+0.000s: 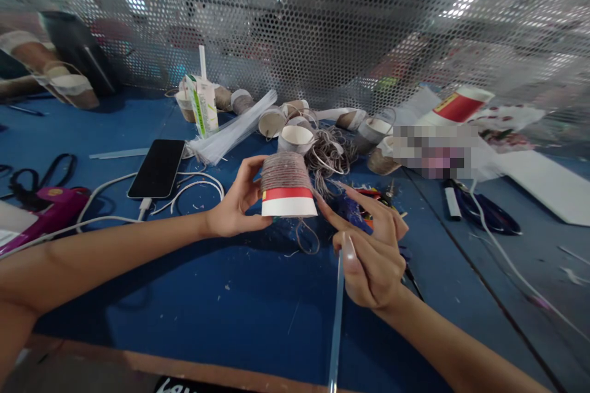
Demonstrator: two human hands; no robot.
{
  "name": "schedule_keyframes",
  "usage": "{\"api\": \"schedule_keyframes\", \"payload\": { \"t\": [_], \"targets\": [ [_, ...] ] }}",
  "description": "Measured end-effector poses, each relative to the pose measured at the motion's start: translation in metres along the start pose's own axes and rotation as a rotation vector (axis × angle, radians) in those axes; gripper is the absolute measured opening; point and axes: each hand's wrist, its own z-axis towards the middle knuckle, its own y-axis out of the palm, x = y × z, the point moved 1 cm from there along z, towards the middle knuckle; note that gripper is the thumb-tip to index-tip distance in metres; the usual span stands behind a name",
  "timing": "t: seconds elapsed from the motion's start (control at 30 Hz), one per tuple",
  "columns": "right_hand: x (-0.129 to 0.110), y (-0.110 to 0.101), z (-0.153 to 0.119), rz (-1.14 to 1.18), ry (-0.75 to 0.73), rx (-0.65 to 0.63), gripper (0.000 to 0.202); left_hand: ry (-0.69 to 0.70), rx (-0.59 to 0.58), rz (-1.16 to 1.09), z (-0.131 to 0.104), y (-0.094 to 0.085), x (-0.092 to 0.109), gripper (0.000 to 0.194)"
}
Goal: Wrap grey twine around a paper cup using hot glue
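My left hand (235,206) is wrapped round a paper cup (289,206) and holds it above the blue table. The cup's wider white end points down towards me; a red band shows above it, and grey twine (284,171) winds round the narrower part. Beneath the cup hangs or lies a loop of twine (308,238). On the right, my right hand (375,258) pinches a long translucent stick (338,319), which looks like a glue stick, between thumb and curled fingers. Its other fingers stretch towards the cup's right side, close to the twine; whether they touch is unclear.
Behind the cup lie a tangle of twine (329,150), several wrapped cups, a bundle of clear sticks (235,129) and a drink carton (203,107). A phone (157,169) on a white cable and a magenta glue gun (59,212) are at left. Perforated metal (276,24) rises behind.
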Motion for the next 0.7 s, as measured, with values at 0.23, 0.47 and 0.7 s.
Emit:
{"api": "schedule_keyframes", "payload": {
  "t": [0.23, 0.47, 0.7],
  "targets": [
    [0.001, 0.005, 0.0, 0.001, 0.106, 0.145, 0.013, 0.04, -0.062, 0.039, 0.001, 0.0, 0.006, 0.078],
    [0.011, 0.011, 0.002, -0.016, 0.074, 0.018, 0.041, 0.059, -0.315, 0.011, 0.003, 0.005, 0.012, 0.083],
    [0.018, 0.011, 0.005, 0.114, 0.043, -0.026, 0.038, 0.071, -0.389, 0.098, 0.006, 0.008, 0.012, 0.084]
  ]
}}
